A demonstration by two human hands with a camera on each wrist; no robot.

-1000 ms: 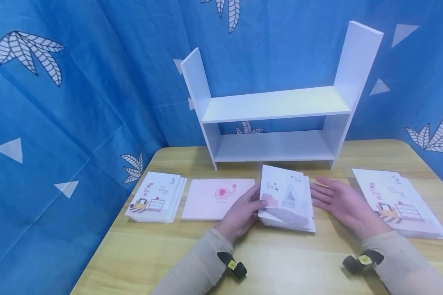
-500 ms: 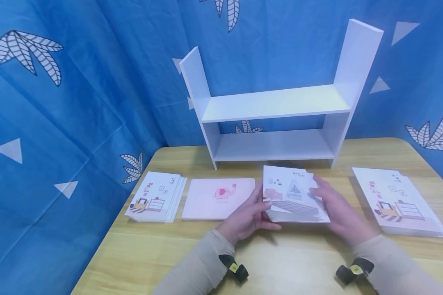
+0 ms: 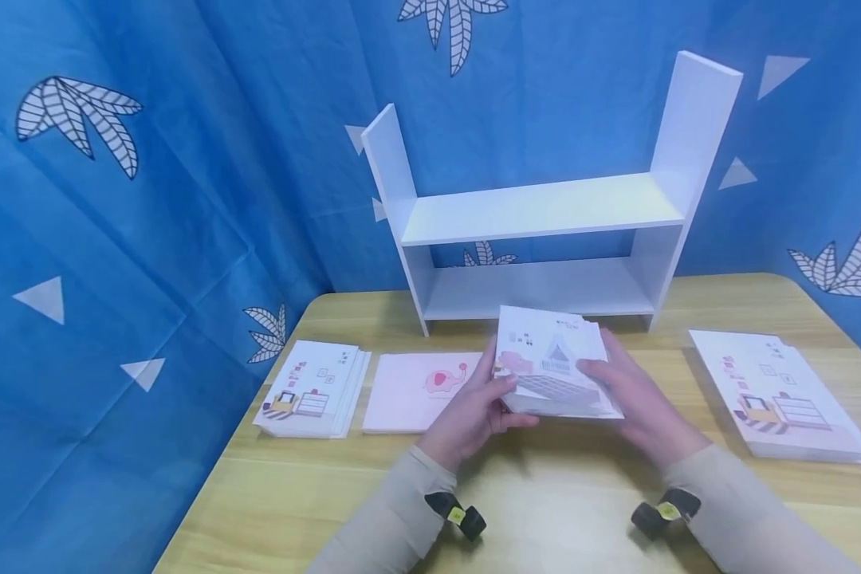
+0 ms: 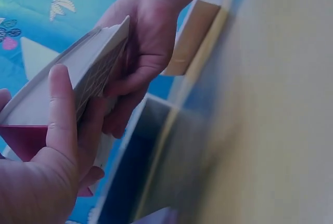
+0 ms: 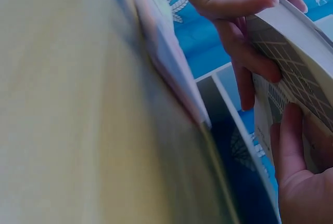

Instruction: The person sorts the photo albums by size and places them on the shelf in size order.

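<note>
Between both hands, above the table, is a tilted stack of thin white books (image 3: pixel 548 351) with a pink sofa and a grid floor printed on the top cover. My left hand (image 3: pixel 469 410) grips its left edge, thumb on the cover. On the opposite side my right hand (image 3: pixel 642 399) holds the right edge, thumb also over the cover. Both wrist views show the page edges of the stack (image 4: pixel 86 63) and fingers on either side of it. A pink book pile with an elephant (image 3: pixel 409 391) lies left of the left hand, partly hidden by it.
A white two-tier shelf (image 3: pixel 545 211) stands at the back of the wooden table (image 3: pixel 316 494). Another pile of white books (image 3: pixel 308 387) lies at the far left, and a larger pile (image 3: pixel 782 395) at the right. A blue patterned curtain (image 3: pixel 186 199) hangs behind.
My right hand, open beside the stack a second ago, has closed in on its right edge. The stack has risen and shifted slightly; its books are more squared up. The head view has shifted a little.
</note>
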